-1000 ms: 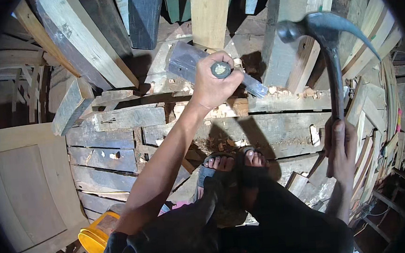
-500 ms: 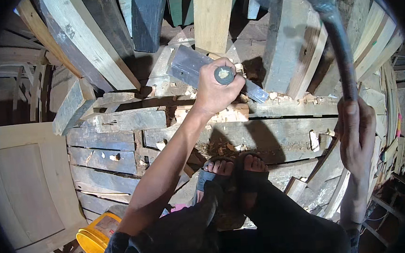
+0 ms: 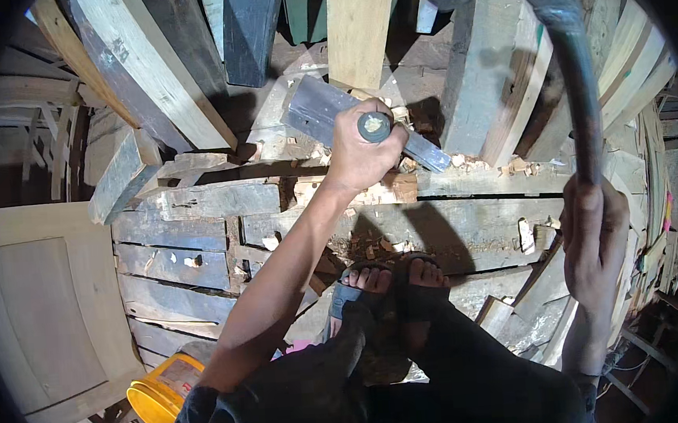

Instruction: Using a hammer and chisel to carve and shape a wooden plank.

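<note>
From the head camera, I see my left hand [image 3: 362, 155] at the upper middle of the frame, fist clenched round a chisel [image 3: 375, 126] whose battered round butt end faces straight up at the lens. Its blade is hidden under the fist, so I can only suppose it is seated in the pale notch [image 3: 353, 191] chopped into the grey plank [image 3: 466, 230], just below the hand. Fresh wood chips [image 3: 369, 249] lie scattered on that plank, down toward my sandalled feet [image 3: 391, 275] at centre.

My right hand [image 3: 593, 241], at the right edge, is wrapped tight round the shaft of a hammer [image 3: 573, 77], which is cocked high, its dark head at the top right of the frame, well apart from the chisel.

To do this blow well, I judge the hammer face must land square on that butt end, not glance off toward my knuckles, which sit just beside it. I would hold the chisel upright and firm, keep my eye on the butt rather than on the hammer, and let the swing fall in line with the tool. My toes stand near the notch; a slip of the blade toward them is the risk, so moderate blows suit better than heavy ones.

A yellow bucket [image 3: 163, 389] sits at lower left, a pale wooden panel [image 3: 39, 311] at the left edge, and loose timbers [image 3: 149, 75] lean across the top.
</note>
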{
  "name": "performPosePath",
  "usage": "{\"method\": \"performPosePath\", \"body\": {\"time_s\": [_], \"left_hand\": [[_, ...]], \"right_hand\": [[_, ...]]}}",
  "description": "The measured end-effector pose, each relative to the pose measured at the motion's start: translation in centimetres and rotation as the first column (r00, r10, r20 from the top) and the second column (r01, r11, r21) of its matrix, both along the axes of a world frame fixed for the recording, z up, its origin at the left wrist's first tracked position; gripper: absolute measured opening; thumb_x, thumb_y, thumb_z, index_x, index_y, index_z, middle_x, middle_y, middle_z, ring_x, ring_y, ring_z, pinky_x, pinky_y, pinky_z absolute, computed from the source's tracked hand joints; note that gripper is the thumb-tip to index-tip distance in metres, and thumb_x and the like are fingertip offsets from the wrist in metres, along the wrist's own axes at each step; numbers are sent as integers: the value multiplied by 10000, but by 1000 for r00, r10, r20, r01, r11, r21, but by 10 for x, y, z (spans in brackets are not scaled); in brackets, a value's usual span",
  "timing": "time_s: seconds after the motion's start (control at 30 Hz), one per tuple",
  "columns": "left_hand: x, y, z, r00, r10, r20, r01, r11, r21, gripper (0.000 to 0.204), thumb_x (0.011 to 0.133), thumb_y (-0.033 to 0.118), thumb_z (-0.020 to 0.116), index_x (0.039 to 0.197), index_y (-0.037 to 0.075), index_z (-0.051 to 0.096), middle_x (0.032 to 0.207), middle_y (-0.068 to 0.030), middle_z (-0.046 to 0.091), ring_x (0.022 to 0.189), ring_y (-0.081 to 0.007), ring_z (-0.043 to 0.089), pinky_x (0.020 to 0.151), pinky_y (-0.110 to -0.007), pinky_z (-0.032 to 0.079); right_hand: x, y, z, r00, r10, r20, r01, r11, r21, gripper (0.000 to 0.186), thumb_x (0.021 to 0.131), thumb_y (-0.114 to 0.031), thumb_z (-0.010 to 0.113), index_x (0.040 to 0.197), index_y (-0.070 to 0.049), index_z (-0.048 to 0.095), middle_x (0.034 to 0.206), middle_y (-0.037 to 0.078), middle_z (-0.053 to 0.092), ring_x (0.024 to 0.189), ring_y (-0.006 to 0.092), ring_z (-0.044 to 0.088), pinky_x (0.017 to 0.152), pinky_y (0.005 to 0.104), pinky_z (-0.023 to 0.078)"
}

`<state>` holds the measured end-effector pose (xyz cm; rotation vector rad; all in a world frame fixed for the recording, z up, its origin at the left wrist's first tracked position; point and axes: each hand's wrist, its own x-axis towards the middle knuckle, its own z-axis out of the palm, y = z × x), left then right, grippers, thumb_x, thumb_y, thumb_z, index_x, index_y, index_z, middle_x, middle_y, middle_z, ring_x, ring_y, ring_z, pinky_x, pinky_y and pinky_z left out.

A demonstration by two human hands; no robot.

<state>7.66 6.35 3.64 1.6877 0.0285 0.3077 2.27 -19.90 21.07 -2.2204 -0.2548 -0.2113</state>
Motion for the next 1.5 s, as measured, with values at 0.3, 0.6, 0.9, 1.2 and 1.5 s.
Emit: {"method": "performPosePath", "body": {"time_s": [0.3, 0.6, 0.9, 1.2, 1.5], "left_hand": [[-2, -6, 1, 995, 27, -96, -31, 999, -43, 108, 811, 50, 720, 769, -7, 639, 648, -23, 619, 602, -78, 565, 556, -298, 461], [-2, -7, 3, 995, 69, -65, -68, 998, 14, 138, 797, 37, 731, 714, -5, 629, 691, -52, 665, 625, -87, 576, 570, -306, 481], [0, -4, 0, 998, 39, 45, -39, 999, 0, 110, 797, 24, 721, 735, -16, 638, 645, -47, 625, 627, -94, 579, 578, -301, 468], [-2, -10, 2, 999, 51, 11, -48, 981, -189, 47, 824, 29, 705, 821, -15, 691, 708, -27, 671, 656, -85, 592, 615, -301, 488], [-3, 0, -7, 1000, 6, -27, -6, 1000, -3, 135, 812, -4, 712, 723, 19, 613, 681, -13, 625, 620, -91, 557, 587, -285, 462]], "right_hand": [[10, 23, -6, 902, 84, -424, -253, 897, -361, 517, 1062, -438, 621, 834, 26, 649, 525, 110, 443, 474, 218, 436, 512, 418, 384], [6, 9, -2, 981, 103, -165, -106, 994, -8, 459, 1107, -365, 567, 826, -6, 620, 574, -54, 435, 519, 46, 382, 474, 282, 278], [7, 13, 4, 997, 31, -78, -39, 993, -108, 492, 1083, -391, 604, 909, 62, 689, 597, 24, 533, 546, 122, 470, 523, 334, 370], [17, 34, -4, 904, 266, -334, -368, 883, -292, 482, 1070, -400, 619, 838, 22, 649, 545, 49, 429, 492, 154, 406, 498, 380, 331], [8, 0, 8, 1000, -3, -8, 4, 993, 116, 421, 1111, -340, 563, 1003, 47, 689, 669, -3, 541, 588, 59, 473, 508, 273, 318]]}}
